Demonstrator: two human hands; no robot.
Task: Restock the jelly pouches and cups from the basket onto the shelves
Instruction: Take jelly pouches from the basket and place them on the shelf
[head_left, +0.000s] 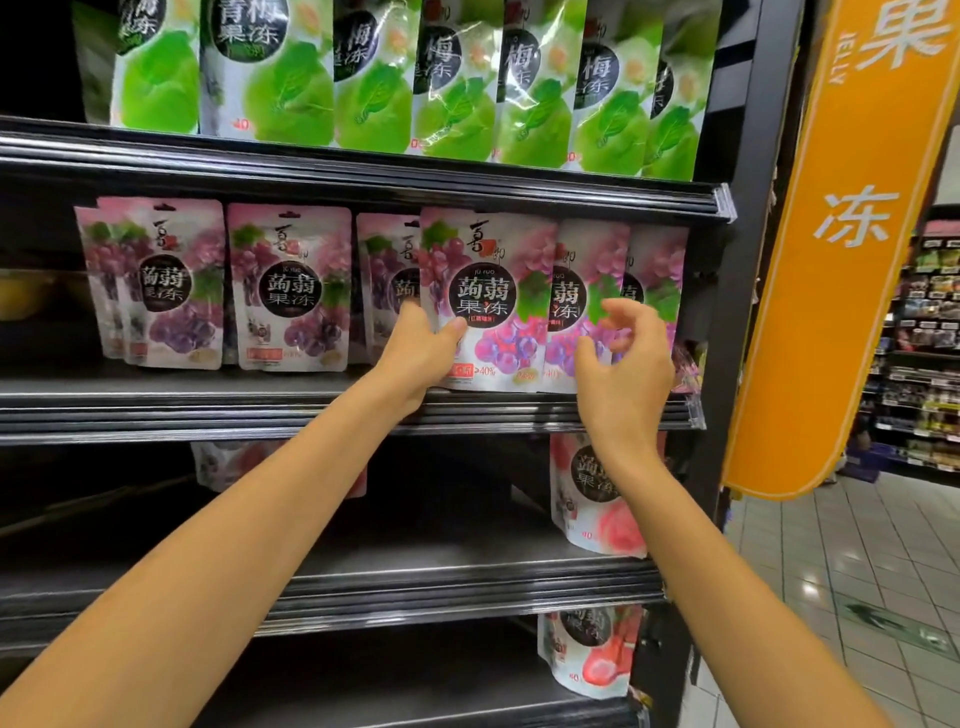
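Note:
A purple grape jelly pouch (488, 291) stands at the front of the middle shelf (208, 410). My left hand (415, 353) grips its lower left edge, thumb on the front. My right hand (623, 364) hovers just in front of the grape pouches (587, 270) to its right, fingers loosely curled and holding nothing. More grape pouches (291, 286) stand along the same shelf to the left. The basket is out of view.
Green plum jelly pouches (363, 78) fill the top shelf. Peach pouches (587, 499) and strawberry pouches (587, 649) stand at the right end of the lower shelves, which are dark to the left. An orange aisle sign (852, 234) hangs right; tiled floor (857, 597) beyond.

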